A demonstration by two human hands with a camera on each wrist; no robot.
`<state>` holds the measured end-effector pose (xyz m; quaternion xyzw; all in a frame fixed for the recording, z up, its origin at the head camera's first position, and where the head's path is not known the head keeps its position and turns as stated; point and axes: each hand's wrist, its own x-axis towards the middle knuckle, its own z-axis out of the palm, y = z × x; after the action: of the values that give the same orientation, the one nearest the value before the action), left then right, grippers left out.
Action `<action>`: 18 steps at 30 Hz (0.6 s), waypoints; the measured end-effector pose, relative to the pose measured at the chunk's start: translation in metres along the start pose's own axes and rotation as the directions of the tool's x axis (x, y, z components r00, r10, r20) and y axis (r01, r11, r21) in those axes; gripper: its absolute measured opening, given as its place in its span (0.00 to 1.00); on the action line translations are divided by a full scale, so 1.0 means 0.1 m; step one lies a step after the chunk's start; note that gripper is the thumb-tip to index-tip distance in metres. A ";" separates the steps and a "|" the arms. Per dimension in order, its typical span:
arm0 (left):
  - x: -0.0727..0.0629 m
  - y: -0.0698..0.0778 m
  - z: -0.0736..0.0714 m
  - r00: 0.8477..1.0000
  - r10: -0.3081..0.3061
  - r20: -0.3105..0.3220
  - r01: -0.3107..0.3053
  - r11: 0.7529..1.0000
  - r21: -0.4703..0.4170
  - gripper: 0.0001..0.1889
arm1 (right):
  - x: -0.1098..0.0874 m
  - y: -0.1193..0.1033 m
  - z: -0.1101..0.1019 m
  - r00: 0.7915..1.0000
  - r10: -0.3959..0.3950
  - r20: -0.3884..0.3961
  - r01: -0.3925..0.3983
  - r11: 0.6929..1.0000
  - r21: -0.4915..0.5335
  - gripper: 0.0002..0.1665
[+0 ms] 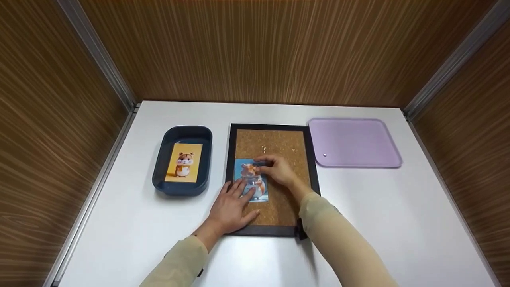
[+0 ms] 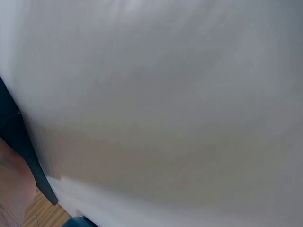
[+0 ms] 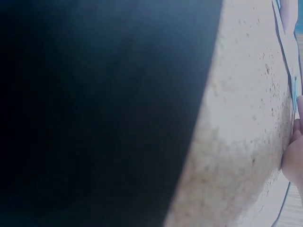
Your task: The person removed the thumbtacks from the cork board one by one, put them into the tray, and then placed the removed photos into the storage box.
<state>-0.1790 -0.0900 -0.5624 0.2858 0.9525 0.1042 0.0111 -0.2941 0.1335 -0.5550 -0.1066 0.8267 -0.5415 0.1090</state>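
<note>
A blue picture card with a cartoon hamster point(image 1: 259, 191) lies on the left part of a black-framed cork board point(image 1: 285, 211). My left hand point(image 1: 231, 207) rests palm down over the board's lower left frame, its spread fingers touching the card's lower left part. At the card's upper right, my right hand point(image 1: 281, 171) has its thumb and forefinger bent, the tips close to the top edge. Whether anything small sits between them is hidden. In the right wrist view, cork point(image 3: 236, 123) and part of a hand point(image 3: 294, 161) show; the left wrist view has mostly white tabletop.
To the left stands a dark blue tray point(image 1: 159, 159) containing a yellow hamster card point(image 1: 185, 163). A flat purple tray point(image 1: 354, 139) lies right of the board, with a small silver piece point(image 1: 324, 155) on it. Wood-grain panels point(image 1: 255, 52) enclose the white table point(image 1: 119, 223).
</note>
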 end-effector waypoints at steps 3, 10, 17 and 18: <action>0.00 0.00 0.00 1.000 0.000 0.001 0.000 1.000 0.005 0.41 | -0.01 0.00 0.00 1.000 -0.002 0.001 0.002 0.999 -0.033 0.16; 0.00 0.01 0.01 1.000 -0.008 0.017 0.008 1.000 0.026 0.42 | 0.05 -0.02 -0.02 0.999 -0.022 0.034 0.025 0.995 -0.100 0.16; 0.00 0.00 0.01 1.000 -0.009 0.024 0.008 1.000 0.028 0.42 | 0.12 -0.04 -0.03 0.999 -0.021 0.043 0.028 0.982 -0.184 0.16; 0.00 -0.01 0.01 1.000 -0.011 0.022 0.010 0.999 0.031 0.42 | 0.13 -0.04 -0.03 0.999 -0.022 0.047 0.031 0.980 -0.196 0.16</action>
<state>-0.1794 -0.0905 -0.5634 0.2822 0.9553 0.0865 0.0179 -0.3073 0.1307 -0.5507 -0.1400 0.8720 -0.4562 0.1090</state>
